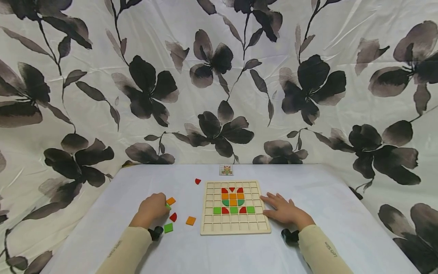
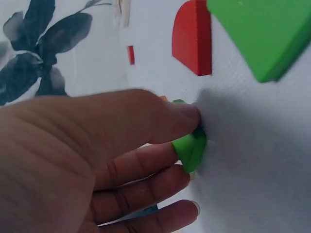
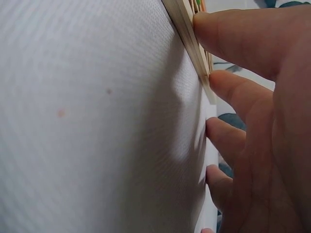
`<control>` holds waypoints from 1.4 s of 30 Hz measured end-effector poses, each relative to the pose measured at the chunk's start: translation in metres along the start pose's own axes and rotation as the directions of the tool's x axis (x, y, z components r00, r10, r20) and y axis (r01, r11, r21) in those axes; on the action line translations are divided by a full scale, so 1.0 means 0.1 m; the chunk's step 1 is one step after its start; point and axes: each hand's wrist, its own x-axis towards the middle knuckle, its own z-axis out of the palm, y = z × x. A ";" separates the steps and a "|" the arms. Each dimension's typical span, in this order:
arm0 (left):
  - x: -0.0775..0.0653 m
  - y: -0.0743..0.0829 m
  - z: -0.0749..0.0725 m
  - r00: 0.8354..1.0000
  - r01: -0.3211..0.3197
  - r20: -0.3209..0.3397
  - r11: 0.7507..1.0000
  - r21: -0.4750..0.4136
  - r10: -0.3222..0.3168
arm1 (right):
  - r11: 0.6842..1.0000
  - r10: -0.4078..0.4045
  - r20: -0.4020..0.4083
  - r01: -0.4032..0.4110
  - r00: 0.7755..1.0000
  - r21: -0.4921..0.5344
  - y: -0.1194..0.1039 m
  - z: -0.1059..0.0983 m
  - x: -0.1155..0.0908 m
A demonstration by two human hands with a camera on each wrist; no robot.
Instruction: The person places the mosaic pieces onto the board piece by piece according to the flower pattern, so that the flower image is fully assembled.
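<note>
My left hand [image 1: 153, 208] pinches a green tile [image 2: 187, 148] between thumb and fingers, just above the white tabletop left of the board. Around it lie an orange tile [image 1: 171, 200], a red rounded piece [image 1: 173, 217], a green square tile [image 1: 168, 228] and another orange tile [image 1: 191, 220]. The wooden grid board [image 1: 236, 229] bears a pattern of red, orange and green pieces in its middle cells. My right hand [image 1: 285, 209] rests at the board's right edge with spread fingers; thumb and index fingertip touch the rim in the right wrist view.
A small picture card [image 1: 226, 170] with a coloured pattern lies behind the board. One more red piece [image 1: 197, 181] sits off the board's far left corner. Floral cloth [image 1: 219, 95] hangs behind the white table [image 1: 236, 253].
</note>
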 end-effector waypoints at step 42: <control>-0.07 1.76 0.53 0.907 -0.416 -0.002 0.893 -0.171 0.422 | 0.999 0.014 -0.009 -0.015 1.000 -0.043 -0.05 -0.01 0.00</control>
